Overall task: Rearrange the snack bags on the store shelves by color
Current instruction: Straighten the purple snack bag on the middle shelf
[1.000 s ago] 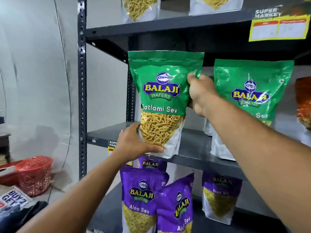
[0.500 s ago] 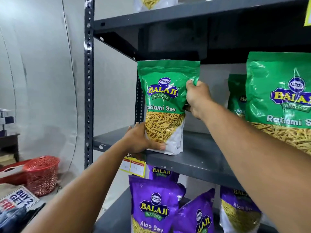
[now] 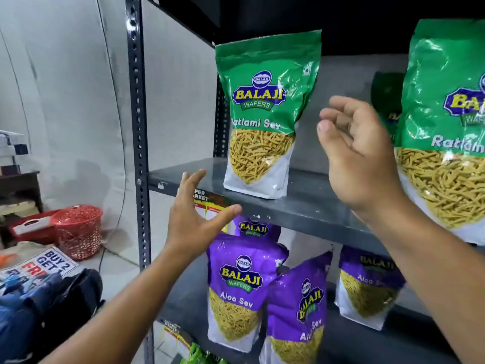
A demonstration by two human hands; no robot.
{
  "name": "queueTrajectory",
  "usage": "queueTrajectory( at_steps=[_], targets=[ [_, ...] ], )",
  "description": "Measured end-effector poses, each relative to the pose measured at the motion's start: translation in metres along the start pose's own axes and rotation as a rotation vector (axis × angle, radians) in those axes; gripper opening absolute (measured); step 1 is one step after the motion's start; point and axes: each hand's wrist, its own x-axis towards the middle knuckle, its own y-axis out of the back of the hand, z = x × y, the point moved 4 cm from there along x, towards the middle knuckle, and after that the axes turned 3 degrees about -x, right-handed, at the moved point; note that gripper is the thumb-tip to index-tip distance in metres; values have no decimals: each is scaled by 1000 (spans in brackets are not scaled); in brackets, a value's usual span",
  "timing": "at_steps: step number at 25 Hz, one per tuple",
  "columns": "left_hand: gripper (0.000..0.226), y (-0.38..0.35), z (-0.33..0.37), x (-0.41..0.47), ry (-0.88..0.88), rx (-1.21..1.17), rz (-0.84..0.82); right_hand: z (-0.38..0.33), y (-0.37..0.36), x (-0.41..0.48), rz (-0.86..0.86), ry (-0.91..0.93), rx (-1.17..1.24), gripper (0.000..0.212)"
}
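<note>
A green Ratlami Sev bag (image 3: pixel 265 106) stands upright by itself at the left end of the grey middle shelf (image 3: pixel 301 208). My left hand (image 3: pixel 195 219) hovers open in front of the shelf edge, below and left of the bag, touching nothing. My right hand (image 3: pixel 359 153) is open just right of the bag, fingers loosely curled, apart from it. A second green bag (image 3: pixel 446 132) stands at the right, with another behind it (image 3: pixel 387 101). Purple Aloo Sev bags (image 3: pixel 241 290) (image 3: pixel 296 311) (image 3: pixel 367 285) fill the shelf below.
A perforated steel upright (image 3: pixel 137 143) frames the rack's left side. A price tag (image 3: pixel 210 203) hangs on the shelf edge. On the floor at left are a red basket (image 3: pixel 78 229), a promo sign (image 3: pixel 44 264) and a dark bag (image 3: pixel 65 298).
Both hands let go of the green bag, which now stands alone on the shelf. My left hand dropped below the shelf edge; my right hand drew back to the right.
</note>
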Motion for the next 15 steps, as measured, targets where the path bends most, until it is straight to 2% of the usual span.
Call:
queueTrajectory(
  at_steps=[2,5,8,11,14,15],
  targets=[
    [83,-7,-31,-75,23,-84,36,15,12,-79,-126,-82,90,23],
    [69,-38,-87,-173,307,-132,-68,77,12,-159,-278,-356,-18,17],
    [54,-76,-117,-230,516,-116,-167,156,23,-181,-104,-518,-181,23],
    [44,-106,-116,-248,701,-225,-208,229,35,-195,96,-708,-212,29],
    [33,-127,-111,-249,745,-325,-199,268,21,-216,85,-867,-73,27],
    [38,-133,-112,-250,759,-333,-195,274,12,-222,66,-926,-9,27]
  ],
)
